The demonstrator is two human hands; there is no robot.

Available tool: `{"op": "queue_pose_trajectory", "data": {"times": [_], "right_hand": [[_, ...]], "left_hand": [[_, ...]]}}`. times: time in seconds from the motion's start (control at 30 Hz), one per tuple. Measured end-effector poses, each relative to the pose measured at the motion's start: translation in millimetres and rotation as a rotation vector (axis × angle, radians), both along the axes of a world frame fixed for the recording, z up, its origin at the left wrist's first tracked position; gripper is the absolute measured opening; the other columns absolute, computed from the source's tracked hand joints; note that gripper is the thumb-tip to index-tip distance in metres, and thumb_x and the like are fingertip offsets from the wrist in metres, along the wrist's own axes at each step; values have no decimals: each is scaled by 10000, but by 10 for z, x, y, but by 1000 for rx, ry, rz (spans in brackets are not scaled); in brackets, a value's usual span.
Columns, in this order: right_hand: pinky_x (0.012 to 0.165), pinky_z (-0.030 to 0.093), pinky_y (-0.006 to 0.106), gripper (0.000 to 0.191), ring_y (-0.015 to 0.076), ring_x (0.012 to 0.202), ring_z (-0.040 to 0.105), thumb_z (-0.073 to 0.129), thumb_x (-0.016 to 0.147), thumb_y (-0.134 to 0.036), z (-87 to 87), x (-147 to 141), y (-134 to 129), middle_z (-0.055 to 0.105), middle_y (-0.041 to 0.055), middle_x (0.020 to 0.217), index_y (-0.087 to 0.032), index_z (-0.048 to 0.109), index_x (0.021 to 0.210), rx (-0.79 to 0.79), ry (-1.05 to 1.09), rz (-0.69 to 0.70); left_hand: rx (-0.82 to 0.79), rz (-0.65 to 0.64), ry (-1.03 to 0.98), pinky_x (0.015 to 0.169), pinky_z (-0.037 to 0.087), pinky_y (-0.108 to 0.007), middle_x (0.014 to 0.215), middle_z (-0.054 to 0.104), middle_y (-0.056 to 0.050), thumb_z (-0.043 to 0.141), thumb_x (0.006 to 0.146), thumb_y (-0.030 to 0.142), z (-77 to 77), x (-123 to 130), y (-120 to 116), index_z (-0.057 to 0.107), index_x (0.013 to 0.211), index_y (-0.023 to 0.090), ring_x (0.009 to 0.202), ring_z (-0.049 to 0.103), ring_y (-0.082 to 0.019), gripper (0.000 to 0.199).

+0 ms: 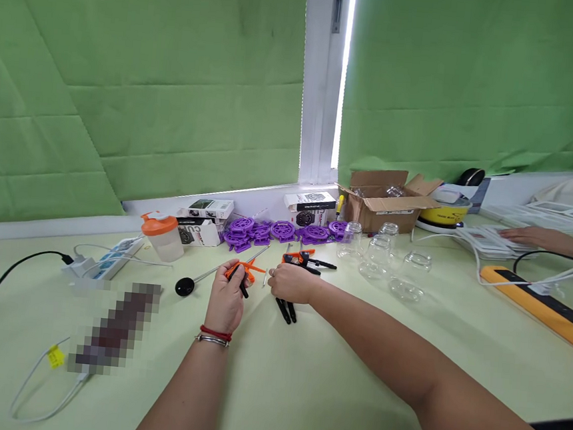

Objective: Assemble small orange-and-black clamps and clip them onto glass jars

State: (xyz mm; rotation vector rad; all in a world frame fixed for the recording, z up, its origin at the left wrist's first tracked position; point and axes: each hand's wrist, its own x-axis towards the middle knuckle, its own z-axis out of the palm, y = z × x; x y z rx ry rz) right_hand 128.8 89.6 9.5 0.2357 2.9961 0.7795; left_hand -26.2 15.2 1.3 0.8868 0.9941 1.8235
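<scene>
My left hand (228, 297) is closed around an orange-and-black clamp-like tool (248, 273), its orange arms pointing right. Just to the right, my right hand (293, 283) has its fingers pinched together. A thin metal pin (265, 279) shows at those fingertips, between the two hands. Beneath and in front of the right hand lie black handles (286, 310), partly hidden by it. More orange-and-black tools (307, 260) rest behind that hand. A metal rod with a round black end (184, 286) lies left of my left hand, running behind its fingers.
Purple plastic wheel-like parts (282, 231) line the back, beside small printed boxes (310, 209). Clear jars (410, 277) and an open cardboard box (384, 209) stand right. An orange-lidded bottle (163, 236), power strip (119, 257) and cables are left. Another person's hand (525, 236) is far right.
</scene>
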Motion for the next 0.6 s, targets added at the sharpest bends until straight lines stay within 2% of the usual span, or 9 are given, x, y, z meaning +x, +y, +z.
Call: {"op": "queue_pose_trajectory", "data": {"times": [0.6], "right_hand": [[578,314,293,159,187,784,563,544,803,-77,-44,-59,61,667,79,793,-138,681,753,29,-35,32]], "left_hand": [[-24,19,-8,600,399,-218,750,555,35,707,705,313,-34,-47,20,498,1002,184,596,528,-67,385]]}}
